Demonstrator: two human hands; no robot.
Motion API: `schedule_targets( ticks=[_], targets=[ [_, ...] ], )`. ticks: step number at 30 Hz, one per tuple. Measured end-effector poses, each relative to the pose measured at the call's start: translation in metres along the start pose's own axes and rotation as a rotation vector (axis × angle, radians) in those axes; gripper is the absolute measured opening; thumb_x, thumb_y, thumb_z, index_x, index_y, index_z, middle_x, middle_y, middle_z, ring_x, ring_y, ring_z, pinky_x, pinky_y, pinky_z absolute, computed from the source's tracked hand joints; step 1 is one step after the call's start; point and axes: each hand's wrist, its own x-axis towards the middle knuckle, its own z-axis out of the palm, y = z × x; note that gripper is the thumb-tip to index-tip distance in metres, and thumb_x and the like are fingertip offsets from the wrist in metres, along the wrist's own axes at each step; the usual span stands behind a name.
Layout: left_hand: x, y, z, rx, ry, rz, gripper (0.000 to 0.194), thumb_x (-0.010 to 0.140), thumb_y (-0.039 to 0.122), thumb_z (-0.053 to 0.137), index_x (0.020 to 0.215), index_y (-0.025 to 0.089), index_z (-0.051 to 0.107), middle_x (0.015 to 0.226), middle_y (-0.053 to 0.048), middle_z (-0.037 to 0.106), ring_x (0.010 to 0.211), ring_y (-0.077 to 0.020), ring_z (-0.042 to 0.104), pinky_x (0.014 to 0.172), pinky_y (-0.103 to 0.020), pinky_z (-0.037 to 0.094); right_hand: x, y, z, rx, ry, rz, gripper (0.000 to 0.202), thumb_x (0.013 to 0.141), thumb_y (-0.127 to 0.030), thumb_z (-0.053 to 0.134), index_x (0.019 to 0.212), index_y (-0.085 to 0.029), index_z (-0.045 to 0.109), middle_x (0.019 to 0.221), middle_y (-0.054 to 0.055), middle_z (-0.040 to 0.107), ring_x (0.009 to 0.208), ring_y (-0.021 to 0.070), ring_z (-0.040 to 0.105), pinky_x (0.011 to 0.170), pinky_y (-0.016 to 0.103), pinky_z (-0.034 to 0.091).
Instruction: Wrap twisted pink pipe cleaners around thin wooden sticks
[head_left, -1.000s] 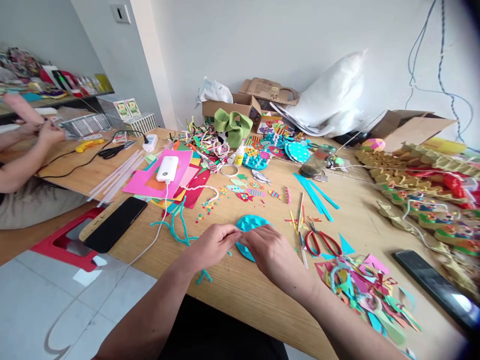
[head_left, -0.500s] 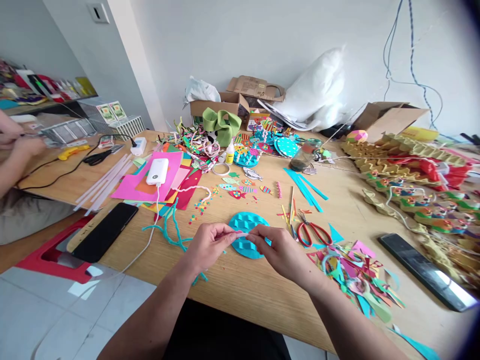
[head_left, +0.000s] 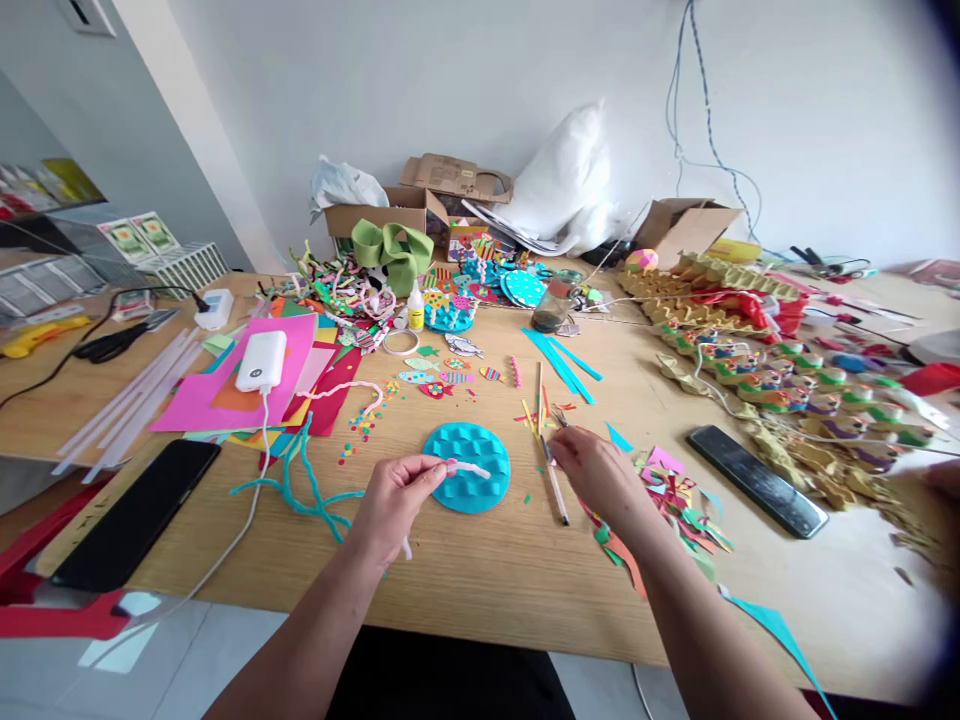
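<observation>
Pinched between the thumb and fingers of my left hand (head_left: 397,500) is a pale pink pipe cleaner (head_left: 472,468). One end points right over a round blue disc (head_left: 457,505) with raised flaps, and its tail hangs below my palm. My right hand (head_left: 600,475) is closed over the scissors (head_left: 559,416), whose blades poke out past my fingers while the red handles are hidden beneath. Just left of that hand lie a pencil (head_left: 539,385) and a thin pen-like stick (head_left: 555,490). Blue pipe cleaners (head_left: 311,490) lie left of my left hand.
Small paper fish (head_left: 455,378), a glue bottle (head_left: 415,308) and blue paper strips (head_left: 562,365) lie farther back. Paper scraps (head_left: 682,500) and a phone (head_left: 757,480) are at right. A white power bank (head_left: 261,360) with a cable and a black phone (head_left: 139,515) are at left.
My right hand has let go of the pipe cleaner and moved right onto the scissors. My left hand keeps the pipe cleaner. The view has turned to the right.
</observation>
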Motion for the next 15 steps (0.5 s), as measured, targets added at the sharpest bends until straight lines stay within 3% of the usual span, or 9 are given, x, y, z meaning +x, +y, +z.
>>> schedule_targets(
  ticks=[2,6,8,12,15],
  targets=[
    [0.002,0.000,0.007,-0.067,-0.003,-0.025,0.028,0.068,0.038,0.069,0.079,0.013,0.074,0.038,0.006,0.043,0.035,-0.0034,0.024,0.036,-0.019,0.015,0.010,0.023,0.004,-0.282,-0.025,0.124,0.029,0.090,-0.030,0.041,0.093,-0.012,0.063,0.094,0.016,0.065,0.084,0.0255,0.062,0.066,0.031,0.040],
    [0.005,-0.002,0.021,-0.176,-0.011,-0.065,0.029,0.064,0.037,0.071,0.079,0.012,0.072,0.044,0.005,0.049,0.034,-0.0004,0.017,0.035,-0.020,0.009,0.025,0.049,0.018,-0.347,-0.071,0.202,0.032,0.088,-0.032,0.047,0.088,-0.005,0.065,0.093,0.024,0.064,0.087,0.0314,0.062,0.066,0.034,0.041],
    [0.006,-0.002,0.028,-0.204,-0.008,-0.090,0.029,0.063,0.036,0.071,0.077,0.011,0.071,0.047,0.004,0.051,0.034,0.0002,0.017,0.035,-0.020,0.008,0.028,0.053,0.024,-0.347,-0.080,0.213,0.028,0.087,-0.027,0.047,0.088,-0.005,0.065,0.093,0.024,0.065,0.087,0.0307,0.063,0.067,0.034,0.042],
    [0.008,-0.006,0.036,-0.261,-0.019,-0.112,0.029,0.062,0.037,0.072,0.075,0.011,0.069,0.041,0.008,0.038,0.034,0.0003,0.015,0.035,-0.019,0.007,0.028,0.054,0.026,-0.338,-0.045,0.251,0.025,0.082,-0.007,0.040,0.095,0.000,0.061,0.093,0.025,0.064,0.090,0.0304,0.062,0.071,0.034,0.042],
    [0.010,-0.010,0.042,-0.307,-0.037,-0.118,0.030,0.061,0.037,0.074,0.074,0.011,0.067,0.044,0.008,0.038,0.036,0.0010,0.015,0.036,-0.018,0.006,0.024,0.054,0.018,-0.326,-0.005,0.277,0.026,0.082,-0.004,0.036,0.097,0.001,0.057,0.090,0.026,0.063,0.090,0.0309,0.061,0.072,0.036,0.041]
  ],
)
